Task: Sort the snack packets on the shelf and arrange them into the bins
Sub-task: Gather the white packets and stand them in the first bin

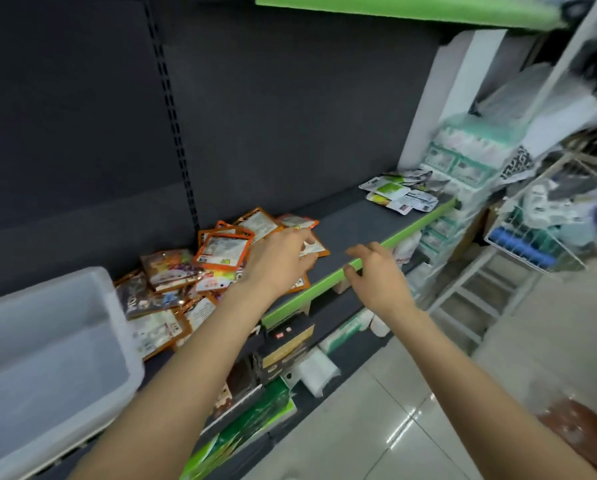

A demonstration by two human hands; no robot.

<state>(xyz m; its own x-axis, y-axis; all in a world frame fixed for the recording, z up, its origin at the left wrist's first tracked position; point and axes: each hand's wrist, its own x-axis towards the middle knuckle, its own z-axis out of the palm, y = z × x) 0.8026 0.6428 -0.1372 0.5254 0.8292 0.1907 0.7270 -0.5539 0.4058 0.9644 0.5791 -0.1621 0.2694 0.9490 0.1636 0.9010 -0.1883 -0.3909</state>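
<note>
The left hand reaches with loosely spread fingers over orange packets heaped flat, pointing every way, on the shelf beside the bin. The right hand hovers, fingers relaxed, holding nothing.

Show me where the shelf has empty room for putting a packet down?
The dark shelf is bare between the orange packets and the white packets, just past the right hand. The bin looks empty. It is crowded under the left hand.
</note>
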